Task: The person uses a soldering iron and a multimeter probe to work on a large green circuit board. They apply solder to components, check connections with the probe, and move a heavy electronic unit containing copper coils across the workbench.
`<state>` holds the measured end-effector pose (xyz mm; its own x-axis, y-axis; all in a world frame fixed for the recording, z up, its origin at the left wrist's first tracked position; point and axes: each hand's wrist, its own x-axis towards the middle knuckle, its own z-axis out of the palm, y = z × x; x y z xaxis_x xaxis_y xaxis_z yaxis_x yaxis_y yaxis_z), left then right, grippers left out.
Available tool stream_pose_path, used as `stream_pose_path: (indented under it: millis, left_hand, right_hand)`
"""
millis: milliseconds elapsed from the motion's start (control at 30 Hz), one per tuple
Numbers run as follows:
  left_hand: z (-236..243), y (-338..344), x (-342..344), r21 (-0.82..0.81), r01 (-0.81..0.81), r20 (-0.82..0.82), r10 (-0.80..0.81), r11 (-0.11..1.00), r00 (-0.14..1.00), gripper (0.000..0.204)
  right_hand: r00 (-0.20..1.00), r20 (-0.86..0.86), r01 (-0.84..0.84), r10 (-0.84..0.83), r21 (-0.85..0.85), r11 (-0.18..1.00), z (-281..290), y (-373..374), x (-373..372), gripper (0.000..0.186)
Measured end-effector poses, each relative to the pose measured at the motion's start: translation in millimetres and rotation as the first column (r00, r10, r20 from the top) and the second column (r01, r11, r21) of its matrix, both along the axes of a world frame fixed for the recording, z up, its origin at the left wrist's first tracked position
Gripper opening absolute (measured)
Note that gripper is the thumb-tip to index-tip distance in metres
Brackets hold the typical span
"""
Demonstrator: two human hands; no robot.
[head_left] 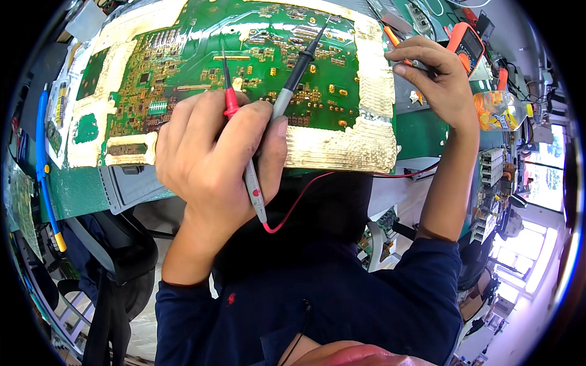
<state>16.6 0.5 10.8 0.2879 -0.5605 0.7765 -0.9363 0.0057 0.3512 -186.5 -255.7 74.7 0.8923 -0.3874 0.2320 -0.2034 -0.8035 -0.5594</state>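
My left hand (213, 152) is closed round two meter probes, a red one (231, 100) and a black one (303, 64), both with grey handles. Their tips spread apart over a large green circuit board (332, 113) edged with cream padded material; I cannot tell whether they touch it. A red lead loops down from one probe. My right hand (439, 85), just off the board's right edge, has curled fingers over an orange-handled tool (390, 35), partly hidden by them. Beside that hand lies an orange-red multimeter (465, 47).
A plastic bottle with yellow cap (500, 111) stands right of my right hand. A blue-handled tool (43, 158) lies along the left. The green bench (79, 192) runs under the board. A black chair (122, 262) is at lower left; shelving with parts (491, 168) is at right.
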Motion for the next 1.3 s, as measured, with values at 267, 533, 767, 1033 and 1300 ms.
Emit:
stream_pose_path:
  millis: [267, 533, 767, 1033, 1300]
  left_hand:
    - [-1, -2, 2, -0.016, 0.002, 0.011, -0.002, 1.0, 1.0, 0.019]
    - [-2, -2, 1, -0.033, 0.001, 0.006, -0.001, 0.999, 1.0, 0.019]
    - [-3, -2, 2, -0.044, 0.002, 0.008, -0.001, 0.999, 1.0, 0.019]
    - [-5, -4, 2, -0.068, 0.005, 0.012, -0.005, 0.998, 1.0, 0.018]
    - [0, -1, 0, -0.058, 0.022, 0.008, -0.021, 0.998, 1.0, 0.01]
  right_hand:
    - [1.0, -0.006, 0.023, -0.022, 0.052, 0.998, 1, 2, 2, 0.019]
    - [0.99, 0.064, 0.137, -0.124, -0.257, 0.957, -8, 27, 8, 0.017]
    - [0.985, 0.07, 0.172, -0.16, -0.226, 0.959, -8, 35, 9, 0.019]
    - [0.996, -0.011, 0.085, -0.089, -0.173, 0.981, 2, 28, 9, 0.021]
    - [0.995, 0.084, -0.027, 0.062, -0.362, 0.932, -6, 18, 19, 0.017]
